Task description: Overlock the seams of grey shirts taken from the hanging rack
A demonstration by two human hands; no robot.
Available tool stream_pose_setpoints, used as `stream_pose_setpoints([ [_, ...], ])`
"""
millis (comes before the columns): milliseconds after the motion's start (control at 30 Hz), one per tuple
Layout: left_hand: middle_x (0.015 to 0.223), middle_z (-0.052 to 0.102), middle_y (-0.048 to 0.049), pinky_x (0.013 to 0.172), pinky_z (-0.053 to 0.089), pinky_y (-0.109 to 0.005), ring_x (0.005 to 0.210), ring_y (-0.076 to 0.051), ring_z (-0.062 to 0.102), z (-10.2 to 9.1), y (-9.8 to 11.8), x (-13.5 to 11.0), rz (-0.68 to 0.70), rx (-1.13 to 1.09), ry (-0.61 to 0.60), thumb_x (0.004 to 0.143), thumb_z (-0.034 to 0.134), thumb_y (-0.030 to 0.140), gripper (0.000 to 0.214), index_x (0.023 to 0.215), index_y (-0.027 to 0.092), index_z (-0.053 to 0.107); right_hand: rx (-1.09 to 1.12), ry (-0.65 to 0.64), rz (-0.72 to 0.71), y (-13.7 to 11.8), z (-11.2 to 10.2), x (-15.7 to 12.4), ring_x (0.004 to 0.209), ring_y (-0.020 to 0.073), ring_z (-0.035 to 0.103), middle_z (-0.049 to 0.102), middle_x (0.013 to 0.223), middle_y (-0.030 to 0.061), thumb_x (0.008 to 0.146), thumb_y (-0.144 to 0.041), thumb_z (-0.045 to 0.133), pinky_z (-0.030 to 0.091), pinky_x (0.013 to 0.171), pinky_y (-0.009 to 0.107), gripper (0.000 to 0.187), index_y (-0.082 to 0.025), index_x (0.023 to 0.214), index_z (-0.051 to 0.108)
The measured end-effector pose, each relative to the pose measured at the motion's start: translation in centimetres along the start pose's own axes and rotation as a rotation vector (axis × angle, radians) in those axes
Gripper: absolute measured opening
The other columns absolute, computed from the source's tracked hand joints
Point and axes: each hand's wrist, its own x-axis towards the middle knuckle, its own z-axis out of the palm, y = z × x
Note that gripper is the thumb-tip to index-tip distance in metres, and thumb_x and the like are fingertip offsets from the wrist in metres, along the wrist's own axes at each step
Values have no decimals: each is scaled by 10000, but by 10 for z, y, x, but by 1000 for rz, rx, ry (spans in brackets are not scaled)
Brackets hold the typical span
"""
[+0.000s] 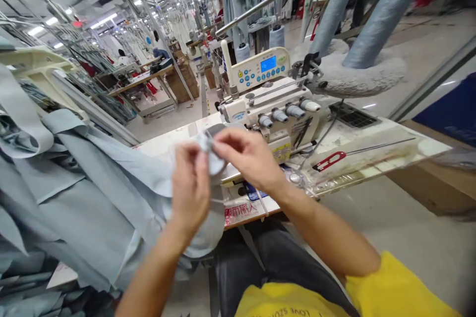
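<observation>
Pale blue-grey fabric (214,162) is pinched between both hands in front of the sewing machine (275,119). My left hand (189,183) grips its edge between thumb and fingers, slightly blurred. From the right, my right hand (249,156) has closed its thumb and forefinger on the same edge, close to the left fingertips. More of the cloth hangs below the left hand toward my lap. The machine is an overlocker with several thread tension knobs and a lit control panel (260,68).
Red-handled thread snips (329,161) lie on the machine table (401,146) at right. Large thread cones (386,15) stand behind. A pile of blue-grey garment pieces (82,198) drapes at left, beside a white elastic band (22,124). A cardboard box (435,188) sits below right.
</observation>
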Motion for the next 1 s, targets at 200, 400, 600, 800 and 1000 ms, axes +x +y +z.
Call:
stream_pose_setpoints([
  [200, 888, 598, -32, 762, 459, -269, 822, -141, 592, 34, -57, -47, -237, -155, -219, 903, 485, 343, 155, 966, 202, 479, -323, 57, 143, 78, -20, -85, 760, 147, 584, 635, 808, 7, 911, -251, 511, 421, 682, 237, 134, -193, 839, 609],
  [400, 1072, 616, -56, 850, 417, -281, 978, -176, 555, 29, -54, -15, -103, -224, -658, 889, 493, 392, 270, 1065, 214, 592, -374, 63, -9, 68, -20, -78, 846, 156, 595, 637, 888, 29, 934, -233, 478, 431, 767, 251, 116, -206, 907, 587],
  [600, 829, 609, -12, 725, 411, -241, 796, -137, 561, 43, -56, -38, -264, -228, -442, 881, 512, 325, 151, 851, 192, 575, -416, 57, 74, 76, -16, -83, 821, 155, 597, 643, 883, 19, 900, -235, 554, 426, 738, 242, 56, -204, 920, 597],
  [800, 843, 602, -14, 728, 403, -258, 806, -150, 544, 45, -59, -49, -208, -78, -464, 854, 566, 310, 124, 922, 207, 573, -503, 66, 31, 82, -16, -88, 764, 155, 590, 630, 823, 35, 942, -250, 475, 408, 709, 247, 138, -191, 869, 576],
  [1000, 798, 575, -5, 661, 407, -208, 723, -105, 539, 43, -55, -44, 24, -37, -320, 934, 388, 165, 156, 907, 184, 540, -471, 3, 56, 76, -16, -85, 614, 110, 565, 579, 704, -13, 927, -239, 487, 394, 590, 210, 62, -193, 897, 515],
])
